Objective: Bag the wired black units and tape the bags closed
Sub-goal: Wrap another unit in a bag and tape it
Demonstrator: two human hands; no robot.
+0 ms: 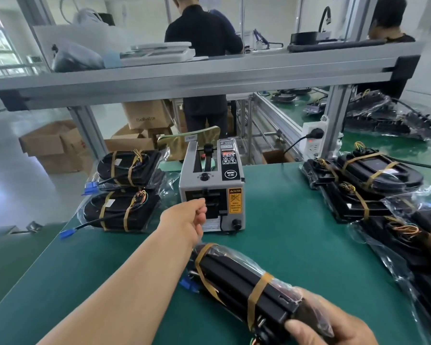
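Nearest, the right hand (pixel 334 322) grips the near end of the bagged unit (pixel 236 272), whose long axis runs far-left toward the dispenser (pixel 212 185). Beyond it, the left hand (pixel 187 217) curls at the dispenser's outlet. Whether it pinches tape I cannot tell.

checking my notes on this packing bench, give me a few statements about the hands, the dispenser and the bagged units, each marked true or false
1. The right hand grips a bagged black unit. True.
2. The left hand lies flat on the held unit. False: it is up at the outlet of the tape dispenser, fingers curled.
3. Two bagged units lie left of the dispenser. True.
4. The held unit's connector is red. False: it is blue.
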